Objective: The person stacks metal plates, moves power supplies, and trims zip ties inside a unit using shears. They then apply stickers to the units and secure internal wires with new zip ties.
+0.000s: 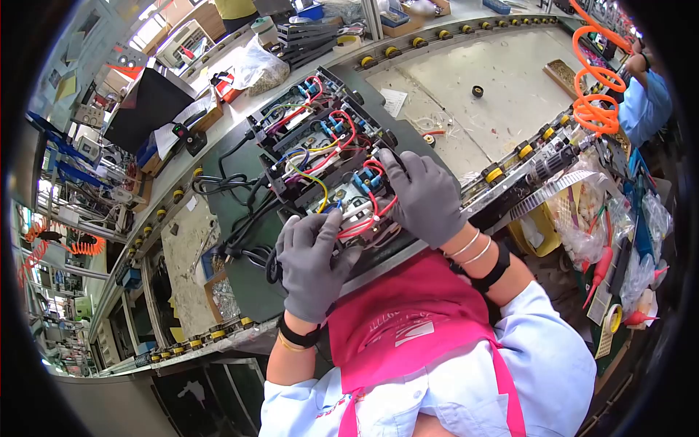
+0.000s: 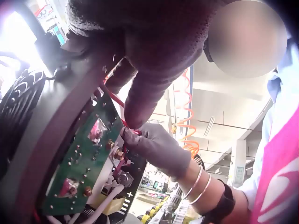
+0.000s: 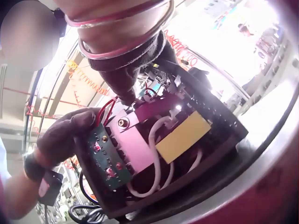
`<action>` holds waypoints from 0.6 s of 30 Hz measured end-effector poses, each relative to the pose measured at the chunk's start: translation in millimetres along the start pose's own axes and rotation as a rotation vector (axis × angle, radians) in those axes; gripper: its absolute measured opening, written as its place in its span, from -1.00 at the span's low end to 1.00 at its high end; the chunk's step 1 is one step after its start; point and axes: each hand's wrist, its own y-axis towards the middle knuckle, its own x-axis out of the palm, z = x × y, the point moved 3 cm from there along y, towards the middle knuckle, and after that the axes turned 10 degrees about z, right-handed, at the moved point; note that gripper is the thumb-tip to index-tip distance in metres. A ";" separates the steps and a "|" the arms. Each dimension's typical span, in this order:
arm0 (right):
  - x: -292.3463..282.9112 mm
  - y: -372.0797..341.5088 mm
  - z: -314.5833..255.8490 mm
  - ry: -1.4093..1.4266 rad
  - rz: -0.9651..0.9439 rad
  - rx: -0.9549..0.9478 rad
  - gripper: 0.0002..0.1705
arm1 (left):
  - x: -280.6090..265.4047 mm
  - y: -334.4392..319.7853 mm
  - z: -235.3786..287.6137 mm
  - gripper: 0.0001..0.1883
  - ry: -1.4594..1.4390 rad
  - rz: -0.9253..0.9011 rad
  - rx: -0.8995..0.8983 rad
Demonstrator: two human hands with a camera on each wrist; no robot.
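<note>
Three open black units with circuit boards and coloured wires stand side by side; the nearest unit lies between two grey-gloved hands. At its near left corner is the left hand, thumb and fingers around red wires. The right hand reaches over the right side, its index finger extended and thumb at the same wires. In the left wrist view, the right hand pinches near a red wire beside a green board. A yellow block shows inside the unit; some fingertips are hidden.
Black cables lie left of the units on a dark green board. Roller rails border the bench. An orange coiled hose hangs at the upper right, above plastic bags and tools. Another person's blue sleeve shows at far right.
</note>
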 end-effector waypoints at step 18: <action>8.5 11.0 -1.1 -0.244 -0.045 -0.368 -0.42 | 2.0 7.8 -2.4 -0.40 0.025 -0.197 0.038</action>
